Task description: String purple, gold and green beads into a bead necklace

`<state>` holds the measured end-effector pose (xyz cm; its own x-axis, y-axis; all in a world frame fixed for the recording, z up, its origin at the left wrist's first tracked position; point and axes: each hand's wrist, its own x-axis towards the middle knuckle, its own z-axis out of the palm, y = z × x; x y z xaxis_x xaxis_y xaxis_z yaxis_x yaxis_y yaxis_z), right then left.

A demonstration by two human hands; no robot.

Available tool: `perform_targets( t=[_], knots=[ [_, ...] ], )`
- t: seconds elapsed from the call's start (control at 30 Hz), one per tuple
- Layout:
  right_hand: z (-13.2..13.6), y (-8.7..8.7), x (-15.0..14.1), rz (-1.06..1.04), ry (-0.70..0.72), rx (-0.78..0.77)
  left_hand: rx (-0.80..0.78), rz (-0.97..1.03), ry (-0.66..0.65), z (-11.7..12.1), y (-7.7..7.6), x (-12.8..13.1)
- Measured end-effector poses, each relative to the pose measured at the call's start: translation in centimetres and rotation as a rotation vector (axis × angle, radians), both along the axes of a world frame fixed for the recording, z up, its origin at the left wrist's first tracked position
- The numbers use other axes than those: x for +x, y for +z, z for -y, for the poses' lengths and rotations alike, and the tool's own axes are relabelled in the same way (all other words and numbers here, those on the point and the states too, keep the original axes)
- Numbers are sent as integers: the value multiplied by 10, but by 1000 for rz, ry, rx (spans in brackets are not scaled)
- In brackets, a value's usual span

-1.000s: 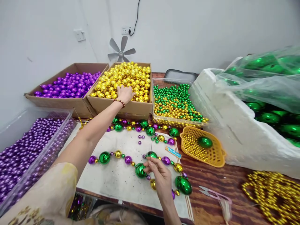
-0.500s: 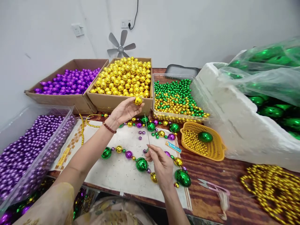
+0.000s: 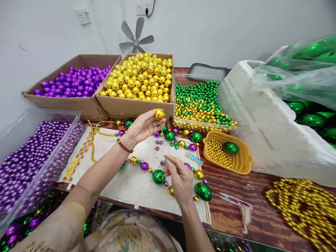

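Observation:
My left hand (image 3: 143, 126) pinches a gold bead (image 3: 159, 114) between thumb and fingertips, above the white cloth (image 3: 131, 185). My right hand (image 3: 178, 178) pinches the lower end of a long thin needle (image 3: 164, 141), whose tip points up and touches the underside of the gold bead. A strand of large green, purple and gold beads (image 3: 159, 176) lies in loops on the cloth under both hands. A large green bead (image 3: 203, 191) of the strand lies just right of my right hand.
At the back stand a cardboard box of purple beads (image 3: 70, 82), a box of gold beads (image 3: 139, 78) and a clear tub of green and gold beads (image 3: 201, 103). A tub of purple beads (image 3: 28, 164) sits left. Right: yellow basket (image 3: 227, 155), foam box (image 3: 273, 133), scissors (image 3: 235, 200), gold strands (image 3: 304, 210).
My left hand took a gold bead from the gold box and brought it back over the cloth. The needle tip in my right hand now meets that bead.

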<state>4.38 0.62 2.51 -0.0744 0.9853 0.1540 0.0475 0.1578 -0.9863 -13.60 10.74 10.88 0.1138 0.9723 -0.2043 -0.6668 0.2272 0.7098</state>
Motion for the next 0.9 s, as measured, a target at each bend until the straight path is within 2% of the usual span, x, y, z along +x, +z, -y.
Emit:
perform_targets(
  t=[0.5,0.73,0.9],
  knots=[
    [0,-7,-4,-17,-19,23,72,32,-9,3,-8,-2],
    [-4,-14,-10,-57,-31,26,144,-20,-58,14,-7,1],
    [-14,-13,-16,-111,-49,-6,181,-46,-132,27,-17,5]
  ],
)
